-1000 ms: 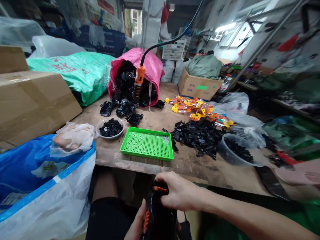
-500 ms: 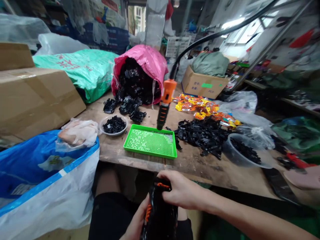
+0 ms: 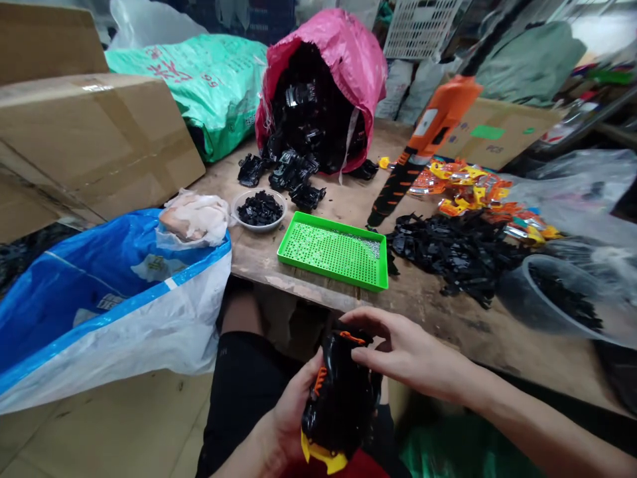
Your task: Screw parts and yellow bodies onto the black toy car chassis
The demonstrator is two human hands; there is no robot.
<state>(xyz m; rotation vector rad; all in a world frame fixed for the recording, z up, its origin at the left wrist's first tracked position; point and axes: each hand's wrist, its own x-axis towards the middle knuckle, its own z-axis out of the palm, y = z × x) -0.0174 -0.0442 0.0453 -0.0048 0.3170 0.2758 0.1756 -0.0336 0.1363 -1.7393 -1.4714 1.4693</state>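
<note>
A glossy black toy car body [image 3: 341, 392] with orange side and end pieces and a yellow piece at its near end is held over my lap. My left hand [image 3: 291, 405] grips it from the left and below. My right hand [image 3: 398, 345] has thumb and fingers around its far right end, near the orange piece. Beyond the hands, on the table, lies a green perforated tray [image 3: 331, 255] with small metal bits. An orange and black power screwdriver [image 3: 423, 146] hangs tilted over the tray's right side.
A pink sack [image 3: 348, 53] spills black shells behind a bowl of black parts [image 3: 259, 209]. Black strips [image 3: 448, 255], orange-yellow parts [image 3: 472, 189] and a clear tub [image 3: 562, 299] lie right. A blue-lined bag [image 3: 129, 285] and cardboard box [image 3: 99, 139] stand left.
The view has shifted down and left, so the table items appear farther right. The held body shows more, including its yellow end. My right hand's fingers have loosened slightly around it.
</note>
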